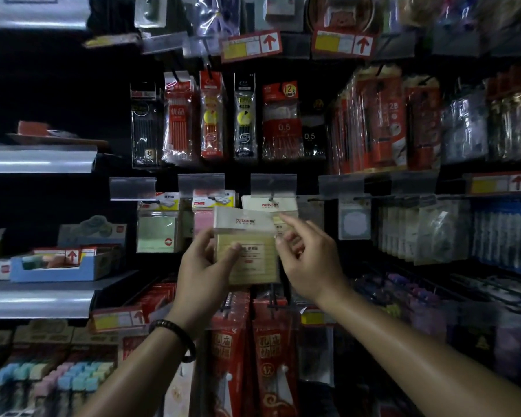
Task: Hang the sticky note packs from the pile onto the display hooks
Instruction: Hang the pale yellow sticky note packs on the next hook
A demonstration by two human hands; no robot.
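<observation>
Left grip [206, 263] hides one edge of the yellow pack [259, 263], header blurred.

Both bare forearms reach forward and upward from the lower edge of the view. The left hand [206, 263] grips a sticky note pack [250, 260] at its left side: the thumb lies across the front, and the other fingers are hidden behind. A dark bead bracelet [175, 337] sits on the left wrist. The right hand [309, 257] comes in from the right, its back toward the camera. Its index finger stretches to the pack's upper right corner and its thumb touches the edge just below, pinching it. The other fingers are curled.
</observation>
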